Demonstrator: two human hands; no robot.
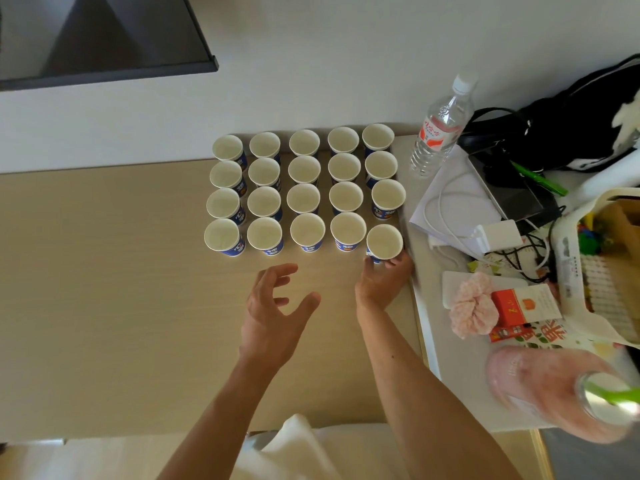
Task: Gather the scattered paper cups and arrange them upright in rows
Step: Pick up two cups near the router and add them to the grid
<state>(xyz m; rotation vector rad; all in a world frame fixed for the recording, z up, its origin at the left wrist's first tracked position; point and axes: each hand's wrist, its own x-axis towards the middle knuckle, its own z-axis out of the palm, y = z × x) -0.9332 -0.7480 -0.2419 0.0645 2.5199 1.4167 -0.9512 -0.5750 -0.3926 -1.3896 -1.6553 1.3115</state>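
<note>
While the left hand (273, 313) hovers spread, right hand (382, 278) fingers grip the corner cup (383, 243) — near the table (104, 289) edge.

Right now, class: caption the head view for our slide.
Right hand sets the last paper cup into an upright grid.

Twenty paper cups (304, 192) stand upright on beige table (104, 289), 4 rows x 5 cols, blue sides, white insides. Right hand (384, 278) grips the near-right cup (384, 242) at its base; that cup sits slightly out of line w/ its row. Left hand (273, 313) hovers open, fingers spread, just below the near row, touching nothing. Water bottle (440, 129) stands right of the cups, near clutter
</note>
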